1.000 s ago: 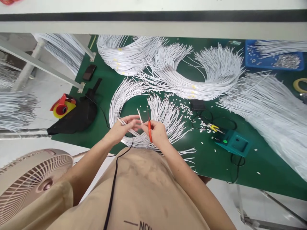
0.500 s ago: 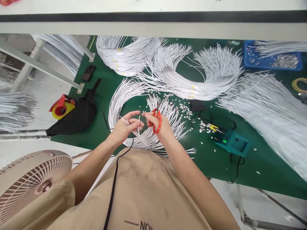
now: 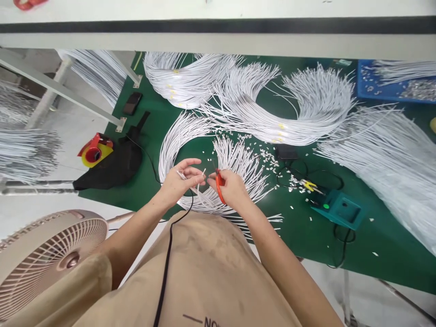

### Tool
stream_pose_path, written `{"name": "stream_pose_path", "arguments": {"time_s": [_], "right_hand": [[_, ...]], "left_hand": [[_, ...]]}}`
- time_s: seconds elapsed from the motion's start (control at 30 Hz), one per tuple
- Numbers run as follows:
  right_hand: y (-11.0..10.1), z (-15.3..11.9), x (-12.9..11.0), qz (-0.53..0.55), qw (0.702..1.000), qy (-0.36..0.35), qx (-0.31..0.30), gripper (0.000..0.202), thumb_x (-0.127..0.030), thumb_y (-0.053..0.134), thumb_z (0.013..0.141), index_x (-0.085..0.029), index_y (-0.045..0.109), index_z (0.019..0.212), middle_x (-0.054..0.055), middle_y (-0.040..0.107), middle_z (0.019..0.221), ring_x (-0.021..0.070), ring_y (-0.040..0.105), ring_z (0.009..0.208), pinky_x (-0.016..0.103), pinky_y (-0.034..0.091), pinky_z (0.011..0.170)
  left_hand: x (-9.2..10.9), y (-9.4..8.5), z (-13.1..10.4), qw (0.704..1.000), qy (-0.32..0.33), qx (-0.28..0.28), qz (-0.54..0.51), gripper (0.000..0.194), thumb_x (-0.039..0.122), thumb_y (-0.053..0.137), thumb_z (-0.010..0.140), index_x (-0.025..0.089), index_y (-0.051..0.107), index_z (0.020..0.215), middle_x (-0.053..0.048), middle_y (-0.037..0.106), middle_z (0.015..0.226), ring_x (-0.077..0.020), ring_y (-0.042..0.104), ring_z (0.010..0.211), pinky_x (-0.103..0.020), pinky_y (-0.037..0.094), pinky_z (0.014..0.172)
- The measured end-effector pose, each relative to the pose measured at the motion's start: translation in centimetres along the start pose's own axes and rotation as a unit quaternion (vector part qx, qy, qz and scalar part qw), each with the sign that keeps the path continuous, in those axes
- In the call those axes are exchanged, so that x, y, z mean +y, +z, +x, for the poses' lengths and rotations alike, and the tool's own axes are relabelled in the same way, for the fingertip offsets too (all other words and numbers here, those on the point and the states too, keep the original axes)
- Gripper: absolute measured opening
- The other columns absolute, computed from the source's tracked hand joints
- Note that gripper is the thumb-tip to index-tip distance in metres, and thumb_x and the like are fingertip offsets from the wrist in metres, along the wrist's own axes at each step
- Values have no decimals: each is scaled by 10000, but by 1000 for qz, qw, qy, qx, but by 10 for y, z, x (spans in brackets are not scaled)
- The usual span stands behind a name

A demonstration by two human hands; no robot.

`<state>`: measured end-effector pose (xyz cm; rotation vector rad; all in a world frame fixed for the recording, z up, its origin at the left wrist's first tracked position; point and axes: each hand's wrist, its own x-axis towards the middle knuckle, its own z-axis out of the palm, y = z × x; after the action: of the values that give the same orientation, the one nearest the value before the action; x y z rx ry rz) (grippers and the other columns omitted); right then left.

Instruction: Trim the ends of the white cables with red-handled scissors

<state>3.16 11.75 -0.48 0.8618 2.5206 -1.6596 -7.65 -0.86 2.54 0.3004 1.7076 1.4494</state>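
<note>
My left hand [image 3: 180, 184] pinches a white cable between thumb and fingers, its short end sticking up past the fingertips. Just right of it, my right hand [image 3: 230, 186] is wrapped round red-handled scissors [image 3: 220, 187], whose dark blades point up and away. The fingertips of both hands are close together but apart. Below and around the hands lies a curved bundle of white cables [image 3: 169, 141], its loose ends [image 3: 238, 159] fanned out behind my right hand. Small white bits [image 3: 267, 156] are scattered beside those ends.
More white cable bundles [image 3: 265, 122] lie on the green table [image 3: 299, 240]. At right are a teal tool [image 3: 340, 209], yellow-handled pliers [image 3: 309, 185] and a blue tray [image 3: 364, 86]. Left are a tape dispenser [image 3: 93, 152], a black bag [image 3: 116, 168] and a fan [image 3: 61, 254]. A shelf edge [image 3: 218, 41] crosses above.
The view has shifted slightly, so the table things sit further right. My right hand has turned the scissors, whose handles now show edge-on, and its fingers have drawn in. My left hand still holds the cable.
</note>
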Motion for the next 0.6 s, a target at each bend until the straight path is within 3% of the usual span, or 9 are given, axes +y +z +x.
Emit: {"name": "stream_pose_path", "arguments": {"time_s": [0.1,0.27,0.4,0.6], "right_hand": [[1,-4,3,-170,985,-23,-14,248,-412,527,779,-194,644,765,31,622,788,151,562,713,235,335,572],[-1,-9,-3,-266,962,-49,-24,268,-401,450,826,-213,638,794,32,621,798,163,569,716,250,321,575],[-2,-9,-2,-284,957,-56,-26,259,-395,456,830,-221,648,818,43,621,802,177,569,727,263,333,590],[1,-4,14,-227,972,-52,-23,223,-397,545,787,-204,650,746,57,619,783,173,561,728,259,328,566]], "left_hand": [[2,2,-1,1000,11,12,12,431,276,726,629,178,506,986,1,641,722,-155,635,629,-205,387,481],[2,6,-1,1000,19,15,18,388,249,721,628,186,479,924,14,632,711,-154,640,622,-194,389,460],[3,7,-2,1000,15,19,17,362,238,719,624,186,461,872,17,628,710,-154,642,619,-192,386,451],[0,5,-4,999,31,24,6,332,259,709,643,189,416,782,16,630,705,-130,621,586,-190,373,445]]}}
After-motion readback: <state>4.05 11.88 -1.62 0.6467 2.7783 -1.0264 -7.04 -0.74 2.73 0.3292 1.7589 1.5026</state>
